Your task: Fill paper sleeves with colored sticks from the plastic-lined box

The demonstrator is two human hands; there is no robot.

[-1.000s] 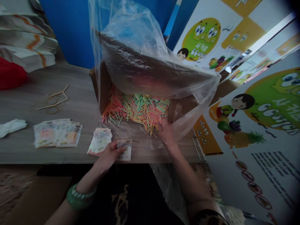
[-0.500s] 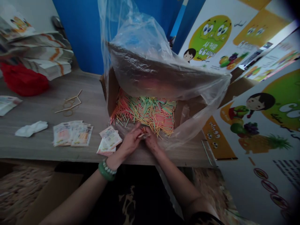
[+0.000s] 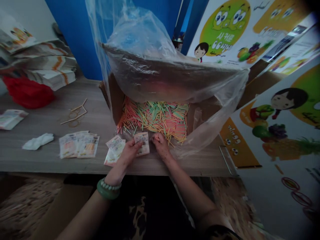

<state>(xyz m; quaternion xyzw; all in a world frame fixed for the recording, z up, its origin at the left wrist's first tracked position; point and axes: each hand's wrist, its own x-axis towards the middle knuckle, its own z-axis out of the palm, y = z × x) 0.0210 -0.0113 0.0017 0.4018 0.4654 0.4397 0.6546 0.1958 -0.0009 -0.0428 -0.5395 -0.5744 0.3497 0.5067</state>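
Observation:
My left hand (image 3: 130, 151) pinches a small printed sachet (image 3: 143, 144) by its left side, holding it in front of the box. To the right of it, my right hand (image 3: 161, 145) is closed around a small bunch of thin sticks; only their orange-pink ends show at the top of the fist. Just beyond both hands, a heap of thin pink, green and yellow sticks (image 3: 160, 116) fills the bottom of a cardboard box (image 3: 116, 100) lined with clear plastic (image 3: 175, 71). Other flat sachets (image 3: 113, 151) lie partly under my left hand.
Filled sachets (image 3: 79, 144) overlap on the table (image 3: 95, 166) at left, near a crumpled white tissue (image 3: 38, 141) and rubber bands with sticks (image 3: 75, 116). Farther left are a red bag (image 3: 28, 92) and stacked packs (image 3: 52, 71). Printed cartons (image 3: 272, 133) stand along the right.
My hands have moved apart from each other. The sachet, between both hands before, is now in my left hand alone and lies flatter; my right hand has closed into a fist beside it.

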